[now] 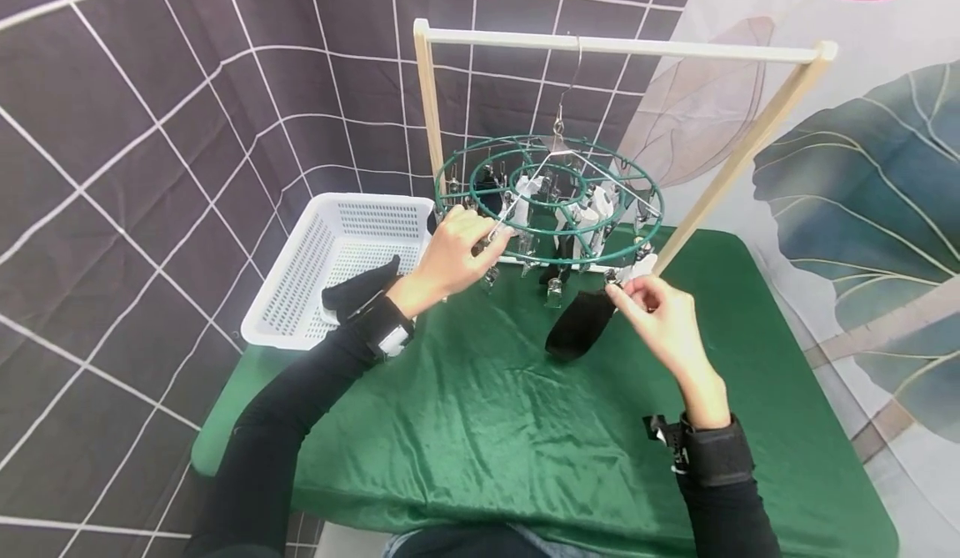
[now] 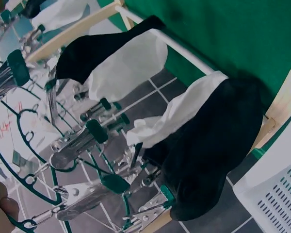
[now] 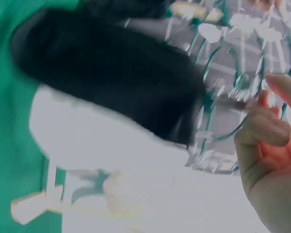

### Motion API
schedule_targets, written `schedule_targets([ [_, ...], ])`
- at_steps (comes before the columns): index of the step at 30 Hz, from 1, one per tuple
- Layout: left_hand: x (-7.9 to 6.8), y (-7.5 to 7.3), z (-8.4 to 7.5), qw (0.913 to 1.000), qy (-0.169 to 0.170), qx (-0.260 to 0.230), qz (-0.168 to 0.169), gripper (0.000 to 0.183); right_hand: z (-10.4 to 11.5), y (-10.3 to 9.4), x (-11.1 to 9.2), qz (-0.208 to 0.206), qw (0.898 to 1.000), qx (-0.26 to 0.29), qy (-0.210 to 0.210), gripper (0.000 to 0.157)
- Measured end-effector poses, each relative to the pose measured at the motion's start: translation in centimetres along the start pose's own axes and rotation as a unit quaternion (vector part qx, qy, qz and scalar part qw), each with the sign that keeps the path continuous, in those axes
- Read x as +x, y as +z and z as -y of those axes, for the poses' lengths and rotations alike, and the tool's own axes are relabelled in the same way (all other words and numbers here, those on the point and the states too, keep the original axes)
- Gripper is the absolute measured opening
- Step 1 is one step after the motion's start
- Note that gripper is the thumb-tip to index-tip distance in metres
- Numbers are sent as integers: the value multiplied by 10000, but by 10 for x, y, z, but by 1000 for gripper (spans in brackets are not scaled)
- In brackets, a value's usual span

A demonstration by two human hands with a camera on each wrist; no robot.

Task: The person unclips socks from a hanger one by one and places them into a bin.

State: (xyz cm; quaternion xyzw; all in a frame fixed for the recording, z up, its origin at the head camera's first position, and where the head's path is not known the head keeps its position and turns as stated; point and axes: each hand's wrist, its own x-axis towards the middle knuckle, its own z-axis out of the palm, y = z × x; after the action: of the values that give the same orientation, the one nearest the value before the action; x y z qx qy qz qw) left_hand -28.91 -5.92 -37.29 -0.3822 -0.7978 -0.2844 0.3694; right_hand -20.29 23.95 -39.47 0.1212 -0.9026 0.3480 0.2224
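Note:
A round green clip hanger (image 1: 645, 178) hangs from a white bar by a metal hook. My left hand (image 1: 453, 253) grips its near left rim, with fingers at the green wire in the left wrist view. At the near right rim, my right hand (image 1: 663, 316) pinches a metal clip (image 1: 612, 277) from which a black sock (image 1: 581, 324) hangs. In the right wrist view that black sock (image 3: 111, 73) lies beside a white one (image 3: 97, 131), blurred. Other black socks (image 2: 218, 141) and white socks (image 2: 126, 68) hang from clips.
A white perforated basket (image 1: 281, 291) stands on the left of the green-covered table (image 1: 465, 424), with a dark sock (image 1: 360, 289) in it. The rack's wooden posts (image 1: 750, 149) rise either side of the hanger. Several unused metal clips (image 1: 553, 291) dangle from it.

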Motion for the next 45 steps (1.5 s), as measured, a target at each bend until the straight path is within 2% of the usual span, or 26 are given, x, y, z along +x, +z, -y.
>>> schedule_targets([
  [3,2,-2,4,9998,-14,-121,-153,32,-6,0,11,180,9997,-162,-53,26],
  [6,2,-2,8,9992,2,-306,-254,34,-8,5,20,480,9972,-251,-516,22],
  [8,1,-1,12,9988,8,-425,-245,34,-9,8,23,479,9949,-245,-857,16],
  [10,0,0,16,9984,-23,-522,-196,34,-7,10,24,386,9932,-152,-1090,19],
  [13,0,1,24,9979,-148,-611,-150,30,-5,12,24,338,9918,68,-1231,33],
  [16,0,2,27,9975,-163,-620,-309,16,-1,14,23,437,9909,176,-1263,42],
  [18,-1,3,26,9973,3,-479,-557,9,2,16,22,446,9908,84,-1277,42],
  [23,-2,10,11,9883,905,82,-1224,16,10,20,19,513,9931,-80,-1051,34],
  [25,-2,13,2,9845,1239,155,-1228,17,13,21,18,651,9941,60,-862,29],
  [28,-3,16,-12,9853,1457,248,-854,17,17,25,18,849,9937,308,-656,24],
  [32,-3,17,-27,9899,1299,501,-275,15,21,28,18,1037,9915,503,-598,24],
  [35,-4,17,-30,9907,1156,705,-126,13,23,28,18,1138,9898,572,-631,24],
  [40,-4,19,-25,9899,999,943,-347,24,29,29,22,1357,9845,769,-809,36],
  [45,-3,20,-15,9914,768,794,-708,34,36,34,27,1585,9786,761,-1072,48],
])
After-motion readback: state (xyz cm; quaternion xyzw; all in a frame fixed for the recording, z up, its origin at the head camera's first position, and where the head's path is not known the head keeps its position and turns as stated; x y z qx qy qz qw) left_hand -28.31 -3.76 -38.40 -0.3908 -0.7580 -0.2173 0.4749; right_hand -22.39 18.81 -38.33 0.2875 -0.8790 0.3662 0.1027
